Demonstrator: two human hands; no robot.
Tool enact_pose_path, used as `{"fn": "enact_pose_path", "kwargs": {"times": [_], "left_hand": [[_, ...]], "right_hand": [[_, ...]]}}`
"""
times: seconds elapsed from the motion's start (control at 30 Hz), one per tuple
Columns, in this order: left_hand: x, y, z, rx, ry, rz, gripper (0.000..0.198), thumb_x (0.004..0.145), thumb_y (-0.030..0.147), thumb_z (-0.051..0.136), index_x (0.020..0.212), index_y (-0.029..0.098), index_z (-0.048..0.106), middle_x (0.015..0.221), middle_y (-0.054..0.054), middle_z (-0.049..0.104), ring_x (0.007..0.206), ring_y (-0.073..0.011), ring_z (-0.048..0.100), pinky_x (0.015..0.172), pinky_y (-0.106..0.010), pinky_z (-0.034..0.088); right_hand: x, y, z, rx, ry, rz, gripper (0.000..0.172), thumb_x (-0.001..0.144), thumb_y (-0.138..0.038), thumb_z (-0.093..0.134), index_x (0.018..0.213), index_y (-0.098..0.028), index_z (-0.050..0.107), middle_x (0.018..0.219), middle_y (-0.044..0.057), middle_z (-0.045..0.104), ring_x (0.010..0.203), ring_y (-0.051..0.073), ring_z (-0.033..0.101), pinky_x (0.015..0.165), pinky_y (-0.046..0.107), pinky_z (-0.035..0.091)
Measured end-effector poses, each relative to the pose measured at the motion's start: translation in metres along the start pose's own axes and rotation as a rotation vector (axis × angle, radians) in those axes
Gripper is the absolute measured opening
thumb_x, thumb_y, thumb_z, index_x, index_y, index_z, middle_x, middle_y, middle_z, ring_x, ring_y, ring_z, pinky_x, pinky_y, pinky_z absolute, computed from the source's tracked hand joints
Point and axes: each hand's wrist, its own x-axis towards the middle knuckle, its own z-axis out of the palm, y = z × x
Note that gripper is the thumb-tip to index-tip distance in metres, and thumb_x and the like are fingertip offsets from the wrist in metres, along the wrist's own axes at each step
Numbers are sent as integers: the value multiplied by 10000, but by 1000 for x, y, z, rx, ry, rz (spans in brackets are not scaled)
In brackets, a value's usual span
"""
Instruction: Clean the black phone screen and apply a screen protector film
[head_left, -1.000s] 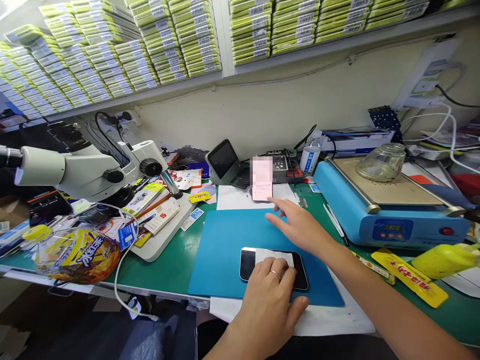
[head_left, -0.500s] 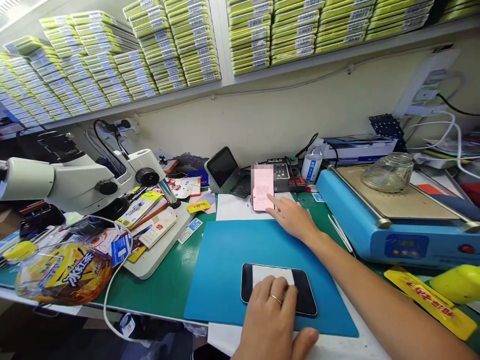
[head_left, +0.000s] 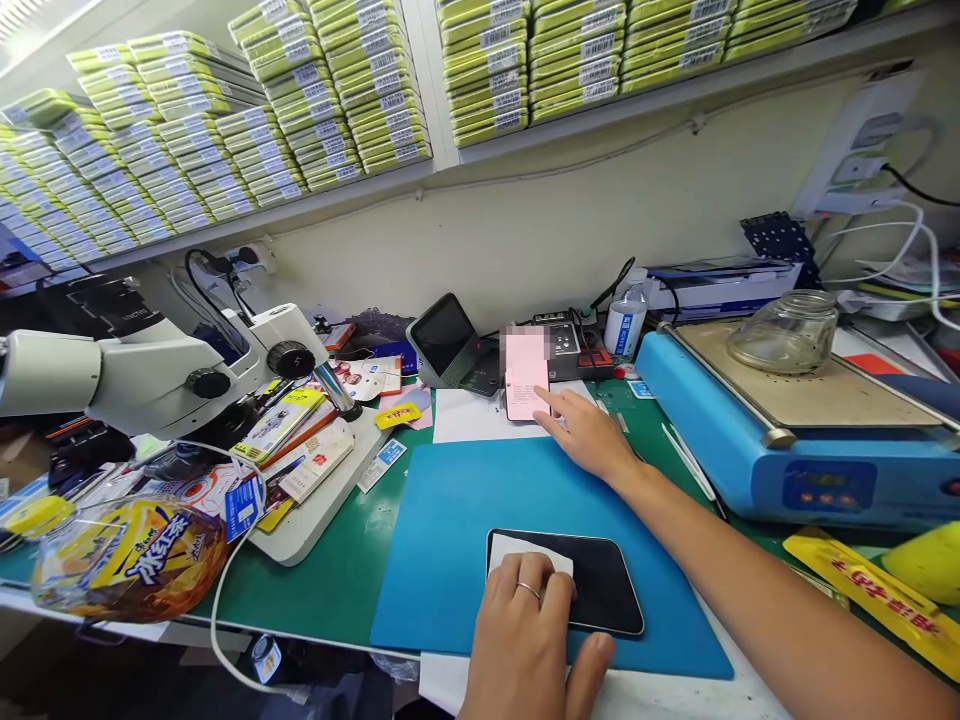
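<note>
The left hand (head_left: 525, 640) lies flat, fingers spread open, pressing a white wipe (head_left: 517, 552) on a dark phone (head_left: 609, 598) on the blue mat (head_left: 450, 510) at the near edge of the worktop (head_left: 337, 560). The right hand (head_left: 592, 435) holds nothing, its forefinger touching a lit phone (head_left: 526, 385) propped behind the mat. A microscope (head_left: 150, 370) stands to the left, a blue heating plate (head_left: 795, 440) with a glass jar (head_left: 784, 330) to the right; nothing lies between the hands. A second ago the right hand hovered short of the lit phone, and the wipe sat nearer the middle of the dark phone.
</note>
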Motion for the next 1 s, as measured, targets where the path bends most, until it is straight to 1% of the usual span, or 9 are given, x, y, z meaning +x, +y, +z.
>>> {"fn": "enact_pose_path", "kwargs": {"times": [0.07, 0.23, 0.37, 0.5, 0.6, 0.73, 0.8, 0.87, 1.0], "left_hand": [[3, 5, 5, 5, 1, 19, 254, 908, 367, 701, 1103, 216, 640, 1156, -78, 658, 1049, -310, 584, 949, -474, 485], [13, 21, 21, 15, -26, 155, 557, 921, 532, 663, 1355, 192, 586, 1339, -100, 630, 1184, -351, 563, 1075, -485, 447], [14, 22, 19, 9, -39, 129, 485, 915, 541, 683, 1272, 219, 623, 1283, -74, 652, 1128, -324, 587, 1025, -471, 479], [10, 14, 9, -3, -20, 50, 327, 905, 500, 714, 1105, 249, 650, 1152, -51, 670, 1019, -294, 601, 932, -457, 497], [11, 8, 6, 33, 14, 0, 270, 918, 456, 696, 1074, 240, 651, 1115, -69, 669, 991, -301, 599, 898, -466, 499], [17, 10, 15, 71, 74, 22, 445, 924, 486, 680, 1273, 215, 625, 1296, -113, 640, 1154, -358, 568, 1008, -513, 467], [19, 16, 20, 71, 60, 77, 538, 923, 530, 670, 1341, 200, 596, 1352, -115, 625, 1205, -372, 552, 1049, -522, 450], [19, 21, 23, 56, 14, 116, 517, 922, 569, 656, 1285, 203, 626, 1297, -104, 655, 1144, -358, 584, 1016, -511, 475], [14, 24, 20, 29, -31, 83, 429, 908, 605, 659, 1105, 224, 665, 1148, -88, 687, 993, -322, 618, 896, -489, 518]], "right_hand": [[0, 1, 1, 10, 6, 11, 554, 1037, -473, 371, 1506, -221, 522, 1022, 103, 693, 911, 260, 657, 738, 362, 501], [0, 0, 0, 30, 14, 30, 535, 1035, -474, 370, 1444, -215, 597, 976, 96, 692, 869, 254, 662, 703, 355, 502], [0, -1, -1, 50, 3, 33, 546, 1027, -463, 395, 1460, -188, 583, 967, 105, 696, 881, 259, 666, 689, 354, 504], [-1, -1, 0, 74, -1, 38, 534, 1027, -465, 397, 1450, -207, 595, 977, 100, 696, 880, 262, 664, 691, 363, 511], [0, 0, 0, 91, 7, 40, 534, 1028, -458, 398, 1427, -181, 618, 1004, 111, 688, 907, 266, 661, 719, 373, 520], [1, 1, 1, 102, 34, 49, 568, 1023, -444, 408, 1492, -155, 545, 1028, 122, 673, 953, 274, 649, 762, 381, 523], [1, 1, 2, 110, 39, 45, 529, 1021, -438, 415, 1447, -182, 596, 1019, 111, 669, 959, 267, 645, 786, 379, 523], [0, 1, 2, 117, 45, 39, 490, 1021, -434, 418, 1393, -210, 646, 1008, 98, 662, 956, 259, 643, 816, 379, 520], [-2, 1, 3, 121, 48, 44, 505, 1018, -442, 428, 1421, -206, 619, 990, 93, 649, 933, 260, 638, 800, 385, 521]]}}
